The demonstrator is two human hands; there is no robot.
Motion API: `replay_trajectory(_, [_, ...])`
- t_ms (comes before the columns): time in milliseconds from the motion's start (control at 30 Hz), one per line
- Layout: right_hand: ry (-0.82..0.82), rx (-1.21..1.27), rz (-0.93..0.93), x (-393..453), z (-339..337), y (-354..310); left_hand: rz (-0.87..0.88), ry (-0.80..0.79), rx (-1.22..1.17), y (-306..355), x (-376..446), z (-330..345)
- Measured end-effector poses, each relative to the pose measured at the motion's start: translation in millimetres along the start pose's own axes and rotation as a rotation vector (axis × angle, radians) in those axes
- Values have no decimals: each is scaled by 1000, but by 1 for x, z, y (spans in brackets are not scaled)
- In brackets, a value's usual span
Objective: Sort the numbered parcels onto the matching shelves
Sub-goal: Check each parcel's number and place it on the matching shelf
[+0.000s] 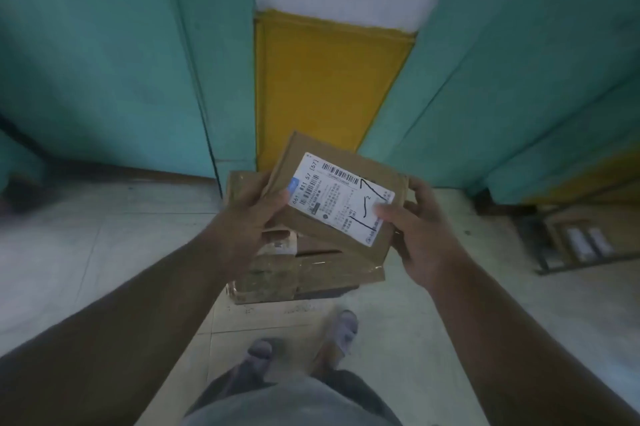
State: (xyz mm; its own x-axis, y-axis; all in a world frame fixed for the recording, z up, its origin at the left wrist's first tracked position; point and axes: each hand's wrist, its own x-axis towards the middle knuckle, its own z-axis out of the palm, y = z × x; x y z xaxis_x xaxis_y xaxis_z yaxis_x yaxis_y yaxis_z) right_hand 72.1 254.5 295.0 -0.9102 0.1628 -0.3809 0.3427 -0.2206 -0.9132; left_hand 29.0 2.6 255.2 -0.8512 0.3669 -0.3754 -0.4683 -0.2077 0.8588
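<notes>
A small brown cardboard parcel (322, 217) is held up at chest height, tilted, with a white shipping label (341, 198) facing me. Black handwritten strokes, a 7 among them, run across the label's right end. My left hand (247, 221) grips the parcel's left edge, thumb on the label corner. My right hand (420, 235) holds the right edge, thumb pressing the label. Below the parcel a larger taped cardboard box (304, 275) stands on the floor, partly hidden by my hands.
Teal panels (104, 61) rise left and right of a yellow and white wall strip (322, 79). A low shelf with boxes (585, 242) sits at the right. Pale floor tiles (104, 245) spread around; my feet (304, 339) stand just behind the floor box.
</notes>
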Motion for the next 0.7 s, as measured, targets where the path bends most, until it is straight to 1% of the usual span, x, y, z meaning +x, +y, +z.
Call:
replay_trajectory(100, [208, 96, -84, -43, -21, 8, 0, -36, -62, -8, 5, 38])
replay_trajectory(167, [304, 116, -143, -71, -44, 9, 8, -86, -23, -12, 6, 73])
replay_trajectory(233, [376, 85, -185, -101, -75, 8, -3, -164, 19, -16, 7, 114])
replay_trajectory(333, [435, 21, -220, -146, -130, 8, 33, -246, 146, -25, 4, 173])
replay_trajectory(433, [454, 40, -242, -192, -184, 21, 63, -386, 282, -44, -2, 235])
replay_trajectory(600, [583, 70, -224, -270, -279, 52, 92, -477, 399, -112, -23, 348])
replay_trajectory(700, [646, 66, -192, -317, -343, 60, 76, -556, 442, -154, -45, 413])
